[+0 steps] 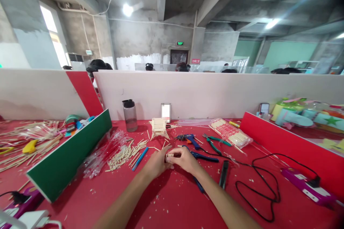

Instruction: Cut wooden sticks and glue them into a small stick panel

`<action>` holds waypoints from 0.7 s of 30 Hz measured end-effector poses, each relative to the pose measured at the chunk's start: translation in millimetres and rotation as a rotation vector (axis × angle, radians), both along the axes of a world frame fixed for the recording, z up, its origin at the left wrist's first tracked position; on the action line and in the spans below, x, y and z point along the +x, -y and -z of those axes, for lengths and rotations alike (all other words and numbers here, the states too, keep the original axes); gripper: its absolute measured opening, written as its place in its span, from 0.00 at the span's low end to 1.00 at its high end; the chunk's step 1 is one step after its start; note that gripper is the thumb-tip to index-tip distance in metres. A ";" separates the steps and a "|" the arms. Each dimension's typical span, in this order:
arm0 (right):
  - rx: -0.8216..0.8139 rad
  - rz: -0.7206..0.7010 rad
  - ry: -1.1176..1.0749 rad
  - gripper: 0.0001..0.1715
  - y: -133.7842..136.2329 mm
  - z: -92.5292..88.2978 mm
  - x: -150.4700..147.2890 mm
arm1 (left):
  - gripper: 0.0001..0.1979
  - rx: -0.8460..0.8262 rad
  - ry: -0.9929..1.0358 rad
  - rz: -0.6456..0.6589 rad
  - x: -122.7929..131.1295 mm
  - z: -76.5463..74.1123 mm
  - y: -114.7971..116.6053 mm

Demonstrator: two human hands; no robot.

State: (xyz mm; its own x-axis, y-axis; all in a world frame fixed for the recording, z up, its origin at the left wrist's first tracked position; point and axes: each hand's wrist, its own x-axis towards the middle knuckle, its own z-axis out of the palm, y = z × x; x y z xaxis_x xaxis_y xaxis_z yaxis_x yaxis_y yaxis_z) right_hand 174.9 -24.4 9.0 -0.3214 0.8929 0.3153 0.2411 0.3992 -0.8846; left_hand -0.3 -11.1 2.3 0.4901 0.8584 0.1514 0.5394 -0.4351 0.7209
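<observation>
I can't make out much of the small wooden piece [169,156]; left hand [158,160] and right hand [186,158] cover most of it. Forearms [129,193] run off the near edge. Dark-blue tool [199,185] partly blocked by the right one. Far white rectangle [166,111] pixelated. Far red sign [196,61]: lettering too small for me. Left purple power strip [27,204], white adapter [32,218] cut off.

Black-lidded bottle [130,117] near pale partition [204,91]; purple power strip [301,185], right
</observation>
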 end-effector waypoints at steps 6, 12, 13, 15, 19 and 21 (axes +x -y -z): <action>0.013 -0.012 0.003 0.09 2.2 -2.7 -1.8 | 0.40 0.031 -0.044 -0.016 1.2 -2.6 1.8; -0.004 0.000 0.006 0.14 2.0 -3.1 -3.5 | 0.43 -0.014 0.035 0.002 0.0 4.7 -2.1; -0.009 -0.001 0.004 0.14 1.7 -2.4 -3.7 | 0.43 -0.012 0.042 0.000 -0.1 6.0 -2.9; -0.021 -0.008 -0.004 0.14 1.1 -0.8 -3.8 | 0.43 -0.006 0.045 -0.015 -0.1 7.9 -4.3; -0.037 -0.046 -0.029 0.16 0.6 2.1 -3.2 | 0.42 -0.022 0.042 -0.030 0.6 6.0 -4.0; -0.038 -0.052 -0.033 0.16 0.9 2.6 -3.1 | 0.39 -0.007 0.030 -0.025 1.2 1.7 -1.6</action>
State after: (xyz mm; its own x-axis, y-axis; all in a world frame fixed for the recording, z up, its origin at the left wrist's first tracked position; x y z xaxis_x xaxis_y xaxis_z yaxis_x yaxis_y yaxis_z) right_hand 171.9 -25.3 6.4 -0.3581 0.8868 0.2921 0.1917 0.3761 -0.9066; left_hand 0.9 -9.6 0.6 0.4642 0.8713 0.1595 0.5280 -0.4167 0.7400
